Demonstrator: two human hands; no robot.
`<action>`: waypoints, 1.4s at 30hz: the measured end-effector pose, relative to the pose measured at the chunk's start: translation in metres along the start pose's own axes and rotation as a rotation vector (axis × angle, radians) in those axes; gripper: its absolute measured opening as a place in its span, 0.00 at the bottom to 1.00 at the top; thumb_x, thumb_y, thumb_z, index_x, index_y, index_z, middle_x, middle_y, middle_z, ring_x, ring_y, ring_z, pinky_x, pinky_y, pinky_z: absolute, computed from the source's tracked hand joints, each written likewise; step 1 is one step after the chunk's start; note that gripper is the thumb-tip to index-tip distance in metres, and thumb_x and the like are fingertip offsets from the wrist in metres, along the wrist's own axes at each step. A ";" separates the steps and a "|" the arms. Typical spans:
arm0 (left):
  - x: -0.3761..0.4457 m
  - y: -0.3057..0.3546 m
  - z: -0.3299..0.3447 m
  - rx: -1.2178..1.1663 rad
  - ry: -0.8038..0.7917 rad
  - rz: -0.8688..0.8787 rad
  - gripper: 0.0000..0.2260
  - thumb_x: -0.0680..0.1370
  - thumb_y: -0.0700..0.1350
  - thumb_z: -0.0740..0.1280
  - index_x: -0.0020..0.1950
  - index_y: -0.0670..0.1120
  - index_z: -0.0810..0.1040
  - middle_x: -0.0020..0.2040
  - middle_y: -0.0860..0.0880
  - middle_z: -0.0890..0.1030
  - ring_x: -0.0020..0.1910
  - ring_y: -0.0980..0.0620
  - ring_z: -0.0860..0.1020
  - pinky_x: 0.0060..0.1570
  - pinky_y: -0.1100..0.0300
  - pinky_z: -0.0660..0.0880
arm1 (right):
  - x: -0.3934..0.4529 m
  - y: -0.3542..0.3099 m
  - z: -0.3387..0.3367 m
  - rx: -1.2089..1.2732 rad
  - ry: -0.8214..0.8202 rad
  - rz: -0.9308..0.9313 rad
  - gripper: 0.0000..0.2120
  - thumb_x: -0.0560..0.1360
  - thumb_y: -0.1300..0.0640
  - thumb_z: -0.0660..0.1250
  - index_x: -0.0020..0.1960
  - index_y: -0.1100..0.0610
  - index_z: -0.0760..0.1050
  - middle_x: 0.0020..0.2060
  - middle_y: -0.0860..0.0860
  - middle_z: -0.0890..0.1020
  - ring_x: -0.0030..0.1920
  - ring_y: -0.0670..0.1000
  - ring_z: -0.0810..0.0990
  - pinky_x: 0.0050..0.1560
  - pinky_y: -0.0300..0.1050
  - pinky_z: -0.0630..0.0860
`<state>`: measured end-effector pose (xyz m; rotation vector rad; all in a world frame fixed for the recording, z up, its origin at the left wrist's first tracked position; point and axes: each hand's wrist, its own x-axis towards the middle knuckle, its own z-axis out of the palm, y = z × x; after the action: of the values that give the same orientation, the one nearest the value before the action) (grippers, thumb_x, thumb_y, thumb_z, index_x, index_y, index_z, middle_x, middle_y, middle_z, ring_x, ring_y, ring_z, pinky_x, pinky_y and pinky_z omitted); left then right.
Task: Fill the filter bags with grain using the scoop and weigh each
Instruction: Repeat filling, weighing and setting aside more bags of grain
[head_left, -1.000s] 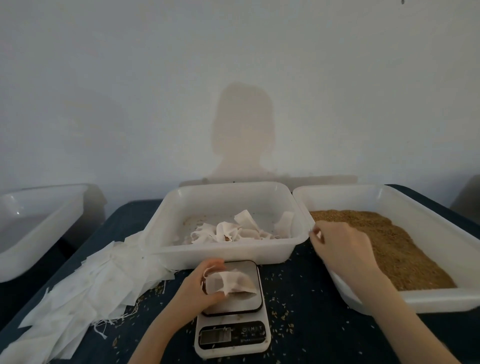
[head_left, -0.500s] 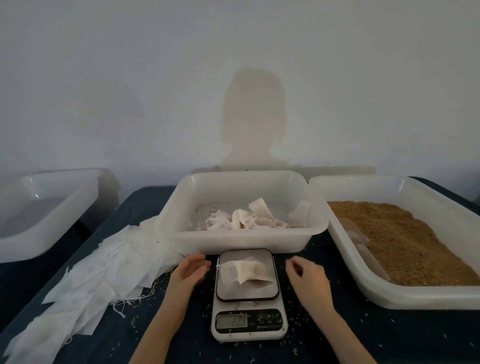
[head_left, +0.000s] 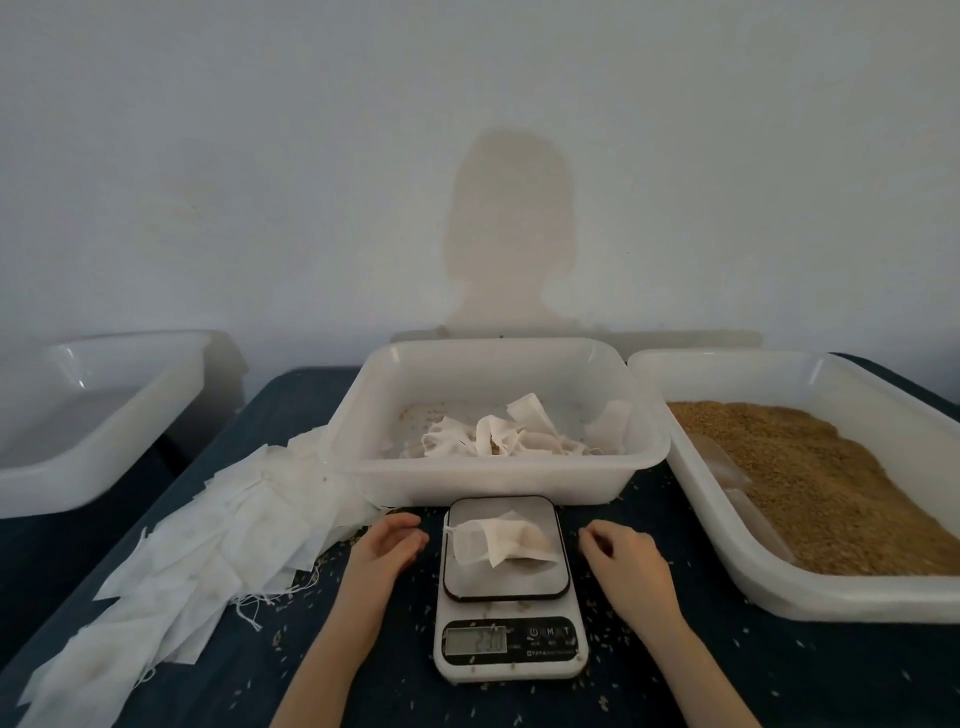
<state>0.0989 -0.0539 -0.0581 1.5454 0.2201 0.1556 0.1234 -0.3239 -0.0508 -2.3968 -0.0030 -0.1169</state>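
I rested my left hand (head_left: 387, 540) and right hand (head_left: 621, 556), both loosely curled and empty, beside the scale (head_left: 506, 587) so the filled bag (head_left: 501, 540) weighed untouched.

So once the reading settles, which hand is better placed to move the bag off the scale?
Probably the left hand: it rests beside the bag on the scale, nearer the bin of filled bags.

Left hand (head_left: 385, 545) and right hand (head_left: 623, 558) rest either side of the scale (head_left: 511, 644), fingers loosely curled, holding nothing

Blurred digits on the scale (head_left: 510, 592) display (nothing legible)
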 end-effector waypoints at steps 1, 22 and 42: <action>0.000 0.000 0.000 0.008 -0.002 -0.002 0.08 0.76 0.37 0.66 0.52 0.47 0.79 0.45 0.49 0.84 0.47 0.55 0.81 0.46 0.64 0.73 | -0.001 -0.001 -0.001 -0.012 -0.010 0.000 0.16 0.79 0.49 0.61 0.32 0.49 0.70 0.28 0.47 0.76 0.29 0.44 0.75 0.32 0.36 0.67; -0.010 0.023 0.016 0.432 -0.271 0.179 0.15 0.74 0.41 0.70 0.57 0.55 0.75 0.56 0.55 0.78 0.57 0.57 0.76 0.56 0.62 0.73 | 0.002 0.000 0.000 -0.092 -0.052 0.002 0.13 0.78 0.47 0.61 0.38 0.50 0.75 0.33 0.48 0.80 0.34 0.44 0.78 0.34 0.37 0.73; 0.023 0.127 0.059 0.357 -0.019 0.504 0.07 0.78 0.46 0.64 0.41 0.50 0.78 0.31 0.53 0.78 0.29 0.62 0.77 0.33 0.70 0.73 | 0.003 -0.002 -0.004 -0.084 -0.062 -0.007 0.15 0.79 0.48 0.61 0.38 0.56 0.73 0.30 0.47 0.76 0.30 0.41 0.73 0.31 0.32 0.68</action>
<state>0.1401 -0.1032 0.0681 1.9349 -0.1723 0.5197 0.1258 -0.3249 -0.0462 -2.4835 -0.0366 -0.0470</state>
